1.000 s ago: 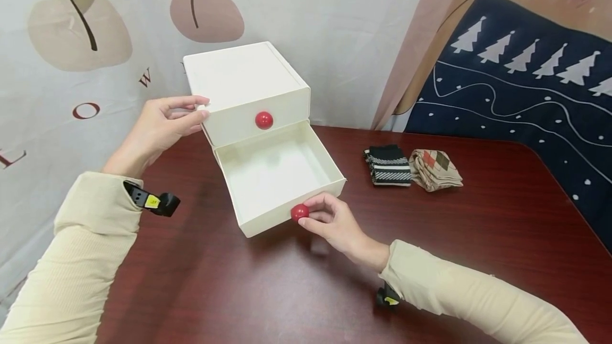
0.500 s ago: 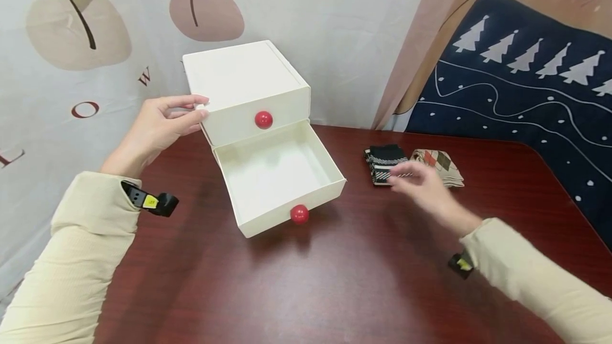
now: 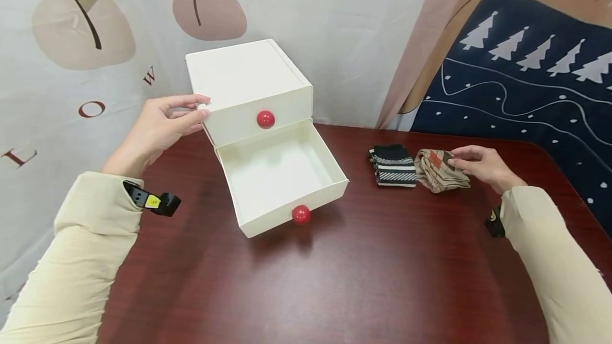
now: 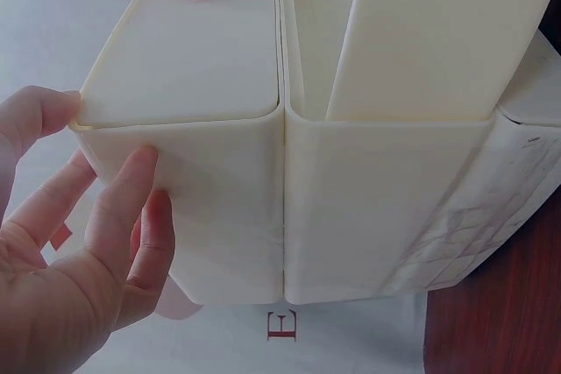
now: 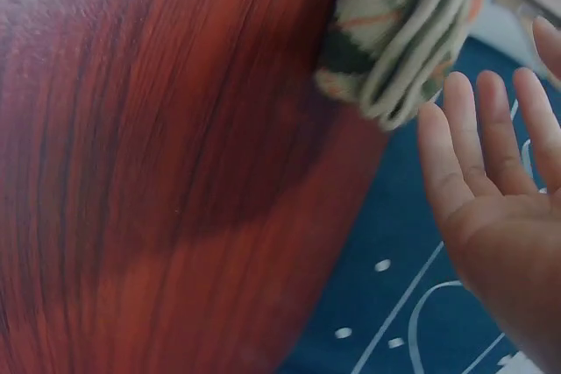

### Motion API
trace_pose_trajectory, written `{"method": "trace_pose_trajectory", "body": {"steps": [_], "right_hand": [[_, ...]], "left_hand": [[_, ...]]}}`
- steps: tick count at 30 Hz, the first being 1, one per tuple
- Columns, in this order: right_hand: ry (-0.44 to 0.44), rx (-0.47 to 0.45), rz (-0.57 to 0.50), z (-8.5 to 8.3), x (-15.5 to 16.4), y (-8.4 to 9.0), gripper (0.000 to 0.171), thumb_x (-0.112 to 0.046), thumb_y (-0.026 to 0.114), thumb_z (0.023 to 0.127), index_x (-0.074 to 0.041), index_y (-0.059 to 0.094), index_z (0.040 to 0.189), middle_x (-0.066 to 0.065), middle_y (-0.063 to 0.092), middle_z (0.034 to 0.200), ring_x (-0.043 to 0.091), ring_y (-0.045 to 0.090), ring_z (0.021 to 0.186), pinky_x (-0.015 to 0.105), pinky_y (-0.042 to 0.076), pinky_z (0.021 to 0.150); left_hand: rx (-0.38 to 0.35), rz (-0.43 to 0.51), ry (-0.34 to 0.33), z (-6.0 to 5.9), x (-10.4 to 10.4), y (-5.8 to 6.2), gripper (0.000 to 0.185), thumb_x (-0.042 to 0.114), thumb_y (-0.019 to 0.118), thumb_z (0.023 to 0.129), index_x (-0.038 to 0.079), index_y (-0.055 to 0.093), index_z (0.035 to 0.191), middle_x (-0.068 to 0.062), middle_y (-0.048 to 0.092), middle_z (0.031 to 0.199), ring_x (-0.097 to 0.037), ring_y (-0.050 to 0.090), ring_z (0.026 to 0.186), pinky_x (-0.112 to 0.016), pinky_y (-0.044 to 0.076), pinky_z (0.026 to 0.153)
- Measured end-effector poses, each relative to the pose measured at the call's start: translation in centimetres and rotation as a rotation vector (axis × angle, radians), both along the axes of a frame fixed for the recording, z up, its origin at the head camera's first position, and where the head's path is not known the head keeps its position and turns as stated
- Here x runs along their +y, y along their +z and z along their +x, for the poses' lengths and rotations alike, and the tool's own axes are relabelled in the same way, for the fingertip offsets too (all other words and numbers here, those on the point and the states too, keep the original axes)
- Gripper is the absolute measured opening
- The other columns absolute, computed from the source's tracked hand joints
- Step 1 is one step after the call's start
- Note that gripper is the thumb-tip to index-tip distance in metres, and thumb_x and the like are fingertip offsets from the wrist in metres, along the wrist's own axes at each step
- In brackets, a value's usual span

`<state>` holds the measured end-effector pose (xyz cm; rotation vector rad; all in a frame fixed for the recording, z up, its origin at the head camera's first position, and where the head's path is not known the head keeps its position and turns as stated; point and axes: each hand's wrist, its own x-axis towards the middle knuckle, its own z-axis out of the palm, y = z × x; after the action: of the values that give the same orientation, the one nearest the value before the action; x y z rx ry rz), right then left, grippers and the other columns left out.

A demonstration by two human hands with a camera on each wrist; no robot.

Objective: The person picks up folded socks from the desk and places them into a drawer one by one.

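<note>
My left hand grips the front left corner of a white two-drawer box, fingertips and thumb at the upper edge. In the left wrist view, fingers press against its side. The upper drawer with its red knob is closed. Below it, the lower drawer is pulled out, nothing inside, its red knob facing front. My right hand is at the right edge of folded beige argyle socks; in the right wrist view its extended fingers reach the socks' folded edges.
Folded black socks with white stripes lie left of the argyle ones. All stand on a dark red wooden table. A printed white curtain hangs behind the box, and navy cloth with white trees is beyond the right edge.
My right hand has let go of the lower drawer's knob and moved right, past the black socks, to the argyle socks. The left hand and the drawers have stayed in place.
</note>
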<state>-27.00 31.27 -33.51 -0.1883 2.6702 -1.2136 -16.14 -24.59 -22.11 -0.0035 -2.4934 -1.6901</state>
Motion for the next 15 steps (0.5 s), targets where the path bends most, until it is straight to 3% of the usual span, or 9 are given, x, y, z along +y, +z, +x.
{"method": "trace_pose_trajectory", "body": {"steps": [4,7,11,15], "right_hand": [[-0.058,-0.029,-0.066,-0.9,1.3,-1.2,0.059,-0.039,0.062,0.081,-0.001,0.046,0.124,0.002,0.05,0.105,0.003,0.051,0.082,0.032,0.05,0.079],[-0.156,-0.085,-0.095,-1.3,2.0,-2.3,0.06,-0.041,0.066,0.077,-0.008,0.048,0.123,-0.007,0.053,0.098,0.001,0.051,0.081,0.028,0.05,0.077],[-0.179,-0.161,-0.062,-0.9,2.0,-3.0,0.075,-0.046,0.065,0.076,-0.005,0.037,0.133,0.007,0.05,0.114,0.006,0.048,0.087,0.019,0.046,0.071],[-0.11,-0.201,-0.033,-0.4,1.3,-3.0,0.086,-0.047,0.059,0.08,0.004,0.021,0.137,0.025,0.032,0.129,0.01,0.044,0.091,0.014,0.041,0.071]], "left_hand": [[0.001,0.008,-0.002,0.0,0.1,0.0,0.031,0.017,0.062,0.084,0.01,0.059,0.114,-0.01,0.041,0.112,-0.003,0.058,0.081,-0.015,0.05,0.072],[0.005,0.02,-0.009,0.0,0.2,0.0,0.031,0.017,0.062,0.083,0.01,0.059,0.113,-0.01,0.041,0.112,-0.003,0.058,0.082,-0.016,0.05,0.073],[0.015,0.048,-0.019,-0.1,0.3,0.0,0.029,0.015,0.063,0.083,0.01,0.061,0.111,-0.01,0.042,0.11,-0.004,0.057,0.082,-0.016,0.051,0.072],[0.024,0.083,-0.025,0.0,0.2,-0.1,0.026,0.013,0.064,0.082,0.011,0.063,0.108,-0.01,0.043,0.108,-0.005,0.057,0.081,-0.017,0.051,0.072]]}}
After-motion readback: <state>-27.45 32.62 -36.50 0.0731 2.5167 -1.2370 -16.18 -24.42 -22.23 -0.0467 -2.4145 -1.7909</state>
